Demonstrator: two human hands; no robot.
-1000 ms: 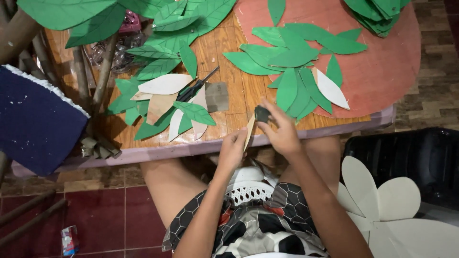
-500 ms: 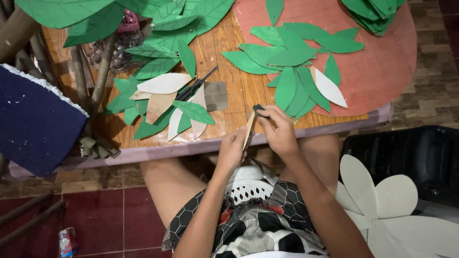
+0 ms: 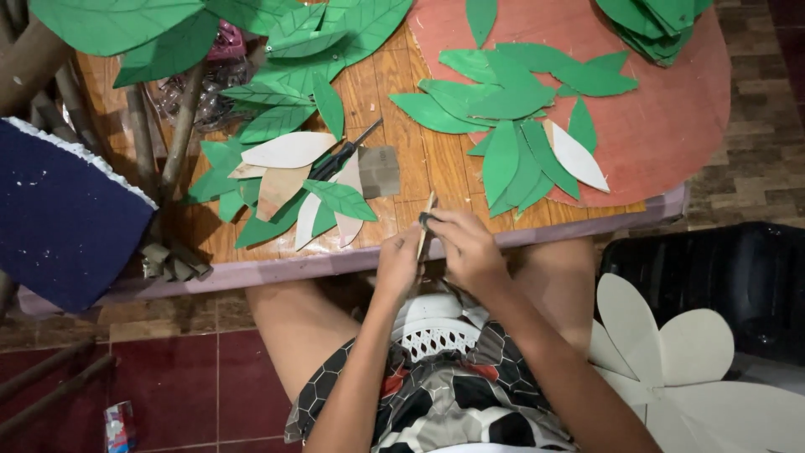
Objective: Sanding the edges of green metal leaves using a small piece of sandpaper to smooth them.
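My left hand (image 3: 398,264) holds a thin tan leaf-shaped cardboard piece (image 3: 428,210) edge-on, just past the near edge of the wooden table (image 3: 251,273). My right hand (image 3: 470,247) pinches a small dark object (image 3: 425,221) against the edge of that piece. Both hands hover over my lap, close together and touching the cardboard.
Green paper leaves (image 3: 511,126) lie fanned on the table, more green and tan leaves (image 3: 285,180) at left with a dark tool (image 3: 344,155) and a grey square (image 3: 379,170). A blue foam board (image 3: 59,218) leans at left. A white flower cutout (image 3: 671,369) lies at right, and a white basket (image 3: 432,331) rests on my lap.
My right hand, with the small dark object, has slid down and left along the cardboard's edge, closer to my left hand. The things on the table stay put.
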